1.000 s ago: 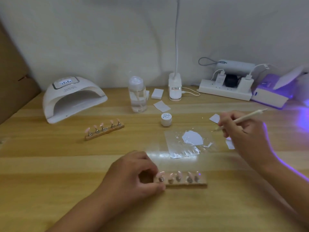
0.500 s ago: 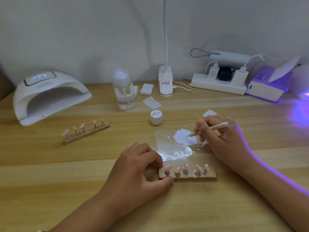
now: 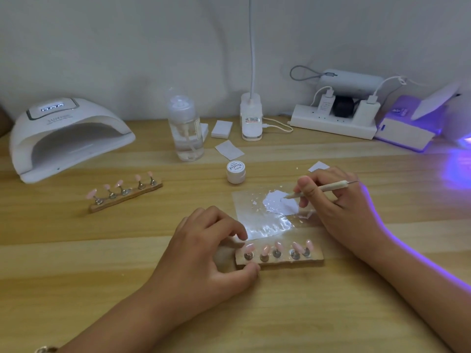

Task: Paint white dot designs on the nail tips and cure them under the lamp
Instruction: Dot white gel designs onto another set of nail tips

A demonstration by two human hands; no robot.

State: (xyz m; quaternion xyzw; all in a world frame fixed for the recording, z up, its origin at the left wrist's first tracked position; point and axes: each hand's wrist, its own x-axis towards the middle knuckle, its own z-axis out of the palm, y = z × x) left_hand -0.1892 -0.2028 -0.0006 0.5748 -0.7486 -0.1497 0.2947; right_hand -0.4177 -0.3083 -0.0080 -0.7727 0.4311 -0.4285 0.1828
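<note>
Head view: nearest the person, the left hand [image 3: 204,253] pinches the left end of a wooden strip [image 3: 280,261] between thumb and fingers, holding it flat on the table [image 3: 76,276]. Five pink nail tips [image 3: 278,246] stand on it on metal posts; no white dots can be made out on them. Just beyond the strip lies a clear film [image 3: 251,212] with a patch of white gel [image 3: 276,203]. The right hand [image 3: 339,210] grips a dotting tool [image 3: 328,187] like a pen, with its point down in that patch.

The step in hand looks like loading the tool. It would go best with a light dip at the patch's edge, so that only a small bead clings to the point; a heavy load would likely flood a tip that small. The heel of the right hand seems to rest on the table, and keeping it there on the short way back to the strip should steady the point. Each dot probably wants a straight touch and a straight lift, with no drag. The left pinch should stay firm so the strip cannot skid.

Farther off stands a small white jar [image 3: 236,171], lid on. A second strip [image 3: 125,197] of pink tips lies to the left. Behind it sits the white lamp [image 3: 68,133], its display lit and its mouth facing the table, well apart from the strip in hand. A second lamp [image 3: 407,128] glows purple at the far right.
</note>
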